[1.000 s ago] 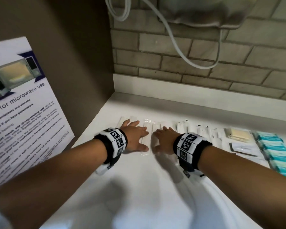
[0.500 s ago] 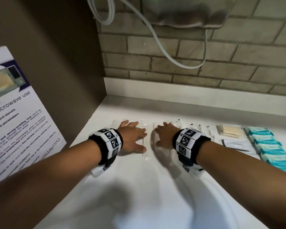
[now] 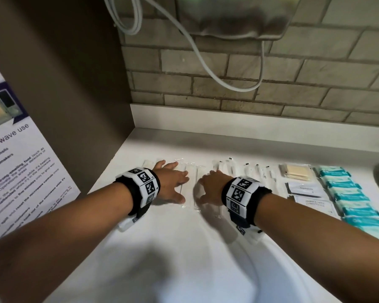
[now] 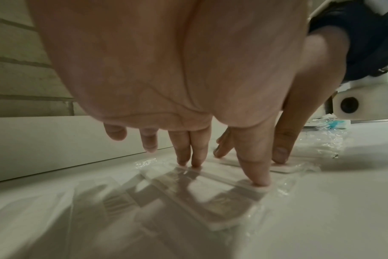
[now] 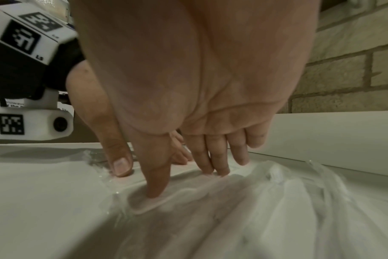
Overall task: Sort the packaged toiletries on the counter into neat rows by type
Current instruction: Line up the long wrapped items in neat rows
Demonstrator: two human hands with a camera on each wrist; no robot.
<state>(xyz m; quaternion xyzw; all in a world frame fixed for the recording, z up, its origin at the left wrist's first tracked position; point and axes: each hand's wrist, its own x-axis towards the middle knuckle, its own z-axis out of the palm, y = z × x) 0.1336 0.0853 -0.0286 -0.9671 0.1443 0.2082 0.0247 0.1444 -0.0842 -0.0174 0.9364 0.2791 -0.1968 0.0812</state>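
Left hand point(image 3: 170, 186) laid flat, fingers point(image 4: 253, 168) straight, tips pressed on clear-wrapped toothbrush packets point(image 3: 189, 184) at left end of row on white counter point(image 3: 162, 248); nothing gripped; right hand point(image 3: 210, 187) placed just right of it, fingers point(image 5: 157, 180) extended, pressed on neighbouring packets; teal packets point(image 3: 346, 195) lined far right of hands; sachets point(image 3: 304, 190) between.

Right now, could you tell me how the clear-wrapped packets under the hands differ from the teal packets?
The clear-wrapped packets are long, slim and see-through, showing white contents; the teal packets are shorter, opaque and coloured. The clear ones lie at the counter's left with the left hand and right hand pressing on them; the teal ones sit untouched at far right. Both lie flat in rows.
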